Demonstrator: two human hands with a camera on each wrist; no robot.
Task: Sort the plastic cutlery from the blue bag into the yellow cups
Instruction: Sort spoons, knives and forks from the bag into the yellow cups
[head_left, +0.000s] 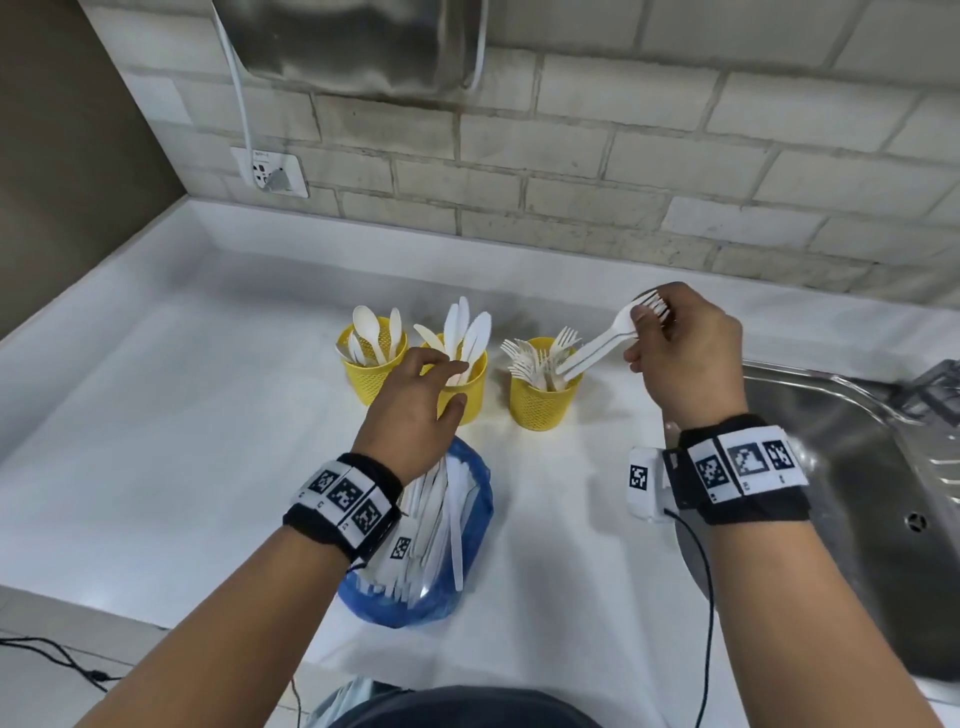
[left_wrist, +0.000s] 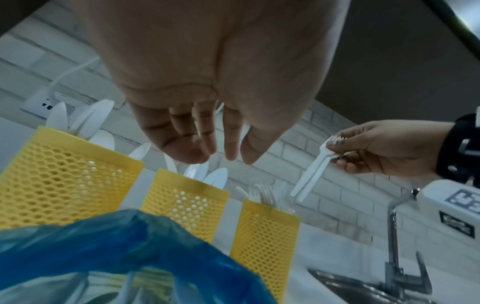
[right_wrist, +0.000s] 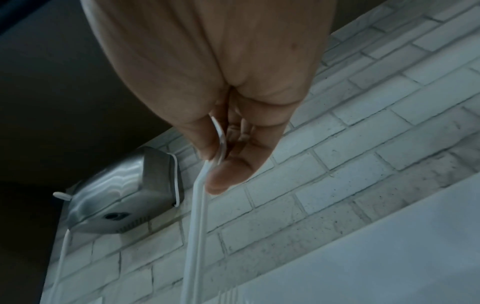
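Note:
Three yellow mesh cups stand in a row on the white counter: the left cup (head_left: 371, 371) holds spoons, the middle cup (head_left: 465, 397) knives, the right cup (head_left: 543, 397) forks. My right hand (head_left: 675, 353) pinches two white forks (head_left: 602, 348) by their heads, handles pointing down into the right cup (left_wrist: 265, 234). My left hand (head_left: 415, 410) hovers in front of the middle cup with relaxed fingers (left_wrist: 192, 144) and holds nothing. The blue bag (head_left: 441, 540) with more white cutlery lies below the left wrist. The forks (right_wrist: 197, 216) run down from the right fingers.
A steel sink (head_left: 852, 499) with a tap (left_wrist: 394, 246) sits at the right. A brick wall (head_left: 623, 171) with a socket (head_left: 270, 171) and a metal wall unit (head_left: 353, 41) backs the counter. A cable (head_left: 706, 597) hangs from the right wrist.

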